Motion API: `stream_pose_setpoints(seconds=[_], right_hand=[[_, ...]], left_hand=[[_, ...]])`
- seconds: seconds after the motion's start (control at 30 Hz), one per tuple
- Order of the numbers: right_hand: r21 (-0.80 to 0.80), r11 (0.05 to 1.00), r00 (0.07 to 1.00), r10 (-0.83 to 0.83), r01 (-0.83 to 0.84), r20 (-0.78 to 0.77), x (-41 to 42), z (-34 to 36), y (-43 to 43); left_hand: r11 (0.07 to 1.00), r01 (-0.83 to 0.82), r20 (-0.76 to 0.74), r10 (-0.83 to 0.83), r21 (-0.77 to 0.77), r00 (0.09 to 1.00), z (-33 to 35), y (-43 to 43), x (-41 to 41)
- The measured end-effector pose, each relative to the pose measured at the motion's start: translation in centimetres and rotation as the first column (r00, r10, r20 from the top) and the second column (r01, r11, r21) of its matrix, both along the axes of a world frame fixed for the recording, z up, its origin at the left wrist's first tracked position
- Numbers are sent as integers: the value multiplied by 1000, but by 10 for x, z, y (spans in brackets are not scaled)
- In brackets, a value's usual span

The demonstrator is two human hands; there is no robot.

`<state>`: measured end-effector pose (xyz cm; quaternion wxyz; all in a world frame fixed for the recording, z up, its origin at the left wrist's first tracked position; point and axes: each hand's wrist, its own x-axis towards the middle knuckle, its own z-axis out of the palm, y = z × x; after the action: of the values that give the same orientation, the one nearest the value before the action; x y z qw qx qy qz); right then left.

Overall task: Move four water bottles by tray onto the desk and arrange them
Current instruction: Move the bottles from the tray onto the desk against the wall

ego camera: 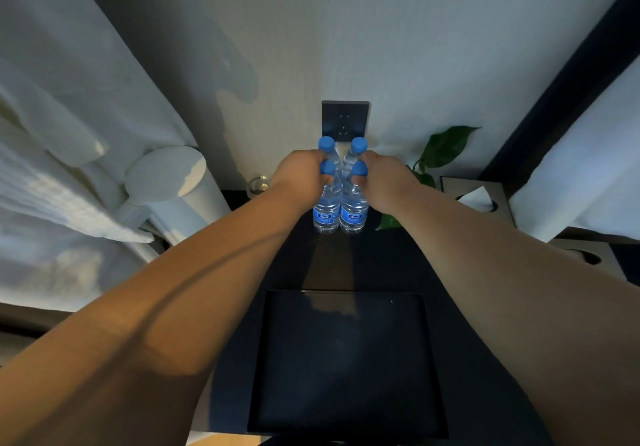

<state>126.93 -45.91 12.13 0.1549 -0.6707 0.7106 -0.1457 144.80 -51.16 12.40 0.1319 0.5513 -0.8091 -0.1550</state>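
Note:
Several clear water bottles with blue caps and blue labels stand tightly together at the far end of the dark desk [388, 265], below a wall socket. The front left bottle [326, 211] and front right bottle [354, 213] show their labels; the rear pair shows mainly caps [326, 143] [359, 144]. My left hand [301, 177] grips the necks of the left pair. My right hand [382, 182] grips the necks of the right pair. A black square tray [346, 359] lies on the near part of the desk with nothing on it.
A dark wall socket [345, 120] sits behind the bottles. A white lamp [173, 182] and white curtain [62, 134] stand at the left. A green plant [440, 151] and a tissue box [476, 199] are at the right, with a second box [585, 255] nearer.

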Motion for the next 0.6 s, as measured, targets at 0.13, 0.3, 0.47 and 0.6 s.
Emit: stream_pose_setpoints(seconds=[0.13,0.3,0.47,0.6], right_hand=[[0,1000,1000,4,-4,-13,-1,0,-1],[23,1000,1000,13,-13,-20,-3,2,-4],[13,1000,1000,2,-2,-13,-3,0,-2],[8,1000,1000,-3,3,-16,-2,0,-1]], left_hand=[[1000,14,5,-14,7,1000,2,-1,-1],[1000,28,38,-28,-4,999,5,0,0],[1000,19,37,-18,-10,999,3,2,-1],[1000,15,47,-14,-14,999,3,2,-2]])
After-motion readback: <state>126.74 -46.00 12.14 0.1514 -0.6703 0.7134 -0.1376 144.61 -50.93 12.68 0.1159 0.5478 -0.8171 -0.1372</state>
